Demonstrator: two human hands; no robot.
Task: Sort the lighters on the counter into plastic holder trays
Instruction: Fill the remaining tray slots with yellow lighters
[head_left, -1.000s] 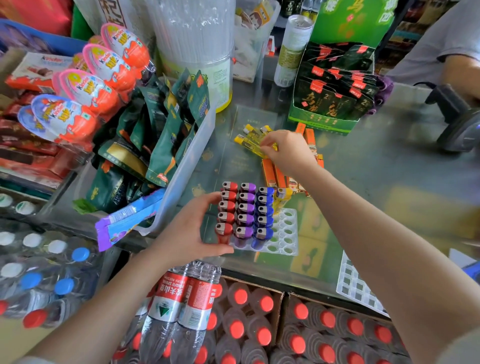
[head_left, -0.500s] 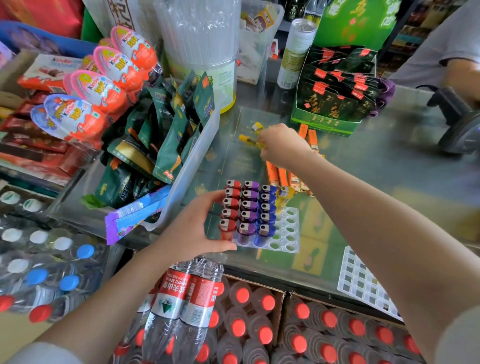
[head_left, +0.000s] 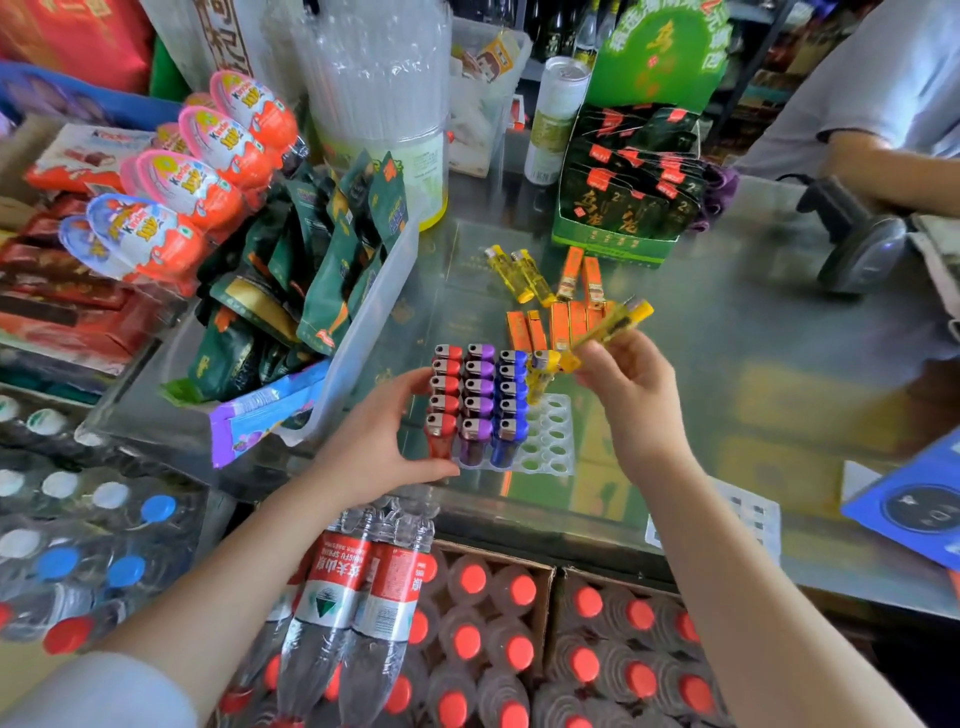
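Both bare forearms reach forward from the bottom of the view, the left one coming out of a pale sleeve. The left hand (head_left: 374, 441) is spread, thumb low and fingers (head_left: 410, 382) high, clasping the near left side of the lighter tray (head_left: 550, 457). The right hand (head_left: 631, 392) is raised beside it, fingers curled, its grip pinching a yellow lighter (head_left: 615, 325) that tilts up and away.

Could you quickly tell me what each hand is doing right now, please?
Left hand: gripping the holder tray.
Right hand: holding a yellow lighter.
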